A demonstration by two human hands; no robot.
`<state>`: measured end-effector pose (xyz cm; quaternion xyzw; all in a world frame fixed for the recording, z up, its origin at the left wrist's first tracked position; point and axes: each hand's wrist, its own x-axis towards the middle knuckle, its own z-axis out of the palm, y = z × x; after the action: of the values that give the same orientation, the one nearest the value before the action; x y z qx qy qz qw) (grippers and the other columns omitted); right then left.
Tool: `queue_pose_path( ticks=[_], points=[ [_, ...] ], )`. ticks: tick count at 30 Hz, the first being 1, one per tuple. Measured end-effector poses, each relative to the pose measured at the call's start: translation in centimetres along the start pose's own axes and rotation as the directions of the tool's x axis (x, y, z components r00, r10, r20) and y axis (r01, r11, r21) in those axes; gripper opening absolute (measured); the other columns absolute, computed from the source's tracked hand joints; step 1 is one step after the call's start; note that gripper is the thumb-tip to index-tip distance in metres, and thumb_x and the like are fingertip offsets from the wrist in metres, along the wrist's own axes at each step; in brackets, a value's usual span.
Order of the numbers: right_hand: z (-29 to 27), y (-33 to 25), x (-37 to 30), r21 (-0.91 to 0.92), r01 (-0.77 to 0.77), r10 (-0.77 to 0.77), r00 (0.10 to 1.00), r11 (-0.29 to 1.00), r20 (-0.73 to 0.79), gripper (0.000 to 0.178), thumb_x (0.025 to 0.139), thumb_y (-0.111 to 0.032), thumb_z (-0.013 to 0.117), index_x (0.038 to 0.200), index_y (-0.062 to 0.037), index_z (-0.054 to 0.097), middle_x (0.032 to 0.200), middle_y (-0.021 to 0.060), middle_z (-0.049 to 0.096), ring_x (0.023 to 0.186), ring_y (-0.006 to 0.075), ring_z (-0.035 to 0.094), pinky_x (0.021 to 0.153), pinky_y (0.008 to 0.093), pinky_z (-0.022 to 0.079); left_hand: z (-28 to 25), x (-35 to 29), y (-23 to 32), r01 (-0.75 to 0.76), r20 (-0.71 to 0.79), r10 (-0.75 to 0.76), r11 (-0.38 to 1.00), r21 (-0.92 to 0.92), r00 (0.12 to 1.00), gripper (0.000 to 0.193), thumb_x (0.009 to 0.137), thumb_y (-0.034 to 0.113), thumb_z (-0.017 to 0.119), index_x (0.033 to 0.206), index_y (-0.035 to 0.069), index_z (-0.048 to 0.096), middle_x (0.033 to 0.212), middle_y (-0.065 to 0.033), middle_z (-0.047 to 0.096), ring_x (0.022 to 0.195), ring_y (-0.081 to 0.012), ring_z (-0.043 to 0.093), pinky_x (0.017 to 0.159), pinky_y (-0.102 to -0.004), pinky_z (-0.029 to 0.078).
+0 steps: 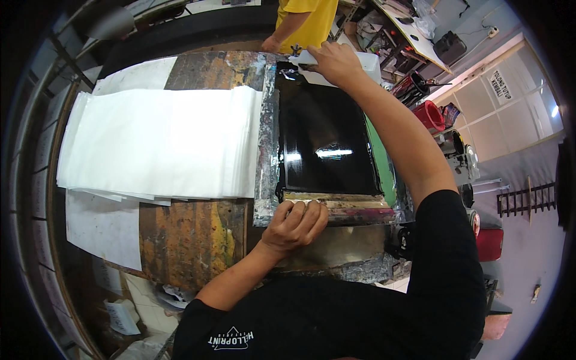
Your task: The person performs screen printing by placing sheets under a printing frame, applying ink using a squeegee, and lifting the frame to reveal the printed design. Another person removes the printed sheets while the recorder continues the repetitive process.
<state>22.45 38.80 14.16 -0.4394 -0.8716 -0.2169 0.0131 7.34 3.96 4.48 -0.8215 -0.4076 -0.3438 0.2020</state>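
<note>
A screen-printing frame (pixel 266 144) lies on the worktable, its mesh coated with glossy black ink (pixel 327 132). A green strip (pixel 382 162) runs along the right side of the mesh. My left hand (pixel 295 225) has its fingers curled over the near edge of the frame. At the far end, my right hand (pixel 336 63) reaches across and grips a whitish squeegee (pixel 307 59), partly hidden under the fingers. The squeegee's lower edge sits at the far border of the black ink. Left of the frame is a stack of white sheets (pixel 150 144) with uneven edges.
The worktable (pixel 180 240) is paint-stained wood. Beyond it stands a person in a yellow shirt (pixel 306 24), one hand near the frame's far end. To the right are a red bucket (pixel 429 115) and several ink containers. A metal rack (pixel 45 150) stands at the left.
</note>
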Motion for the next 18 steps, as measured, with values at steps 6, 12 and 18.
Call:
queue_pose_path(
  ticks=[6, 12, 18],
  points=[
    [1.1, 2.3, -1.7, -0.069, -0.009, 0.011, 1.0, 0.998, 0.026, 0.047, 0.095, -0.045, 0.077, 0.128, -0.0132, 0.068, 0.1, 0.0143, 0.076, 0.095, 0.0353, 0.076, 0.079, 0.0474, 0.057, -0.4, 0.3, 0.0, 0.0, 0.036, 0.0, 1.0, -0.017, 0.999, 0.023, 0.091, 0.02, 0.07, 0.112, 0.013, 0.076, 0.11, -0.0004, 0.071, 0.098, -0.0185, 0.063, 0.087, -0.0387, 0.053],
    [2.3, 6.9, -5.1, -0.106, -0.077, 0.085, 0.993, 0.991, 0.076, 0.046, 0.095, -0.044, 0.077, 0.128, -0.0126, 0.071, 0.099, 0.0152, 0.076, 0.095, 0.0361, 0.076, 0.078, 0.0479, 0.058, -0.5, 0.5, -0.1, 0.0, 0.029, 0.001, 1.0, -0.026, 1.0, 0.025, 0.089, 0.019, 0.07, 0.112, 0.012, 0.075, 0.11, -0.001, 0.072, 0.099, -0.0196, 0.063, 0.087, -0.0386, 0.052],
    [2.4, 10.0, -8.5, -0.161, -0.164, 0.181, 0.978, 0.973, 0.1, 0.034, 0.094, -0.032, 0.077, 0.12, -0.011, 0.073, 0.097, 0.0163, 0.076, 0.095, 0.0358, 0.077, 0.076, 0.0483, 0.059, -0.3, 0.5, 0.0, 0.014, 0.031, -0.012, 0.998, -0.058, 0.999, 0.029, 0.085, 0.019, 0.072, 0.113, 0.01, 0.075, 0.111, -0.0022, 0.071, 0.1, -0.0206, 0.063, 0.087, -0.0406, 0.052]
  ],
)
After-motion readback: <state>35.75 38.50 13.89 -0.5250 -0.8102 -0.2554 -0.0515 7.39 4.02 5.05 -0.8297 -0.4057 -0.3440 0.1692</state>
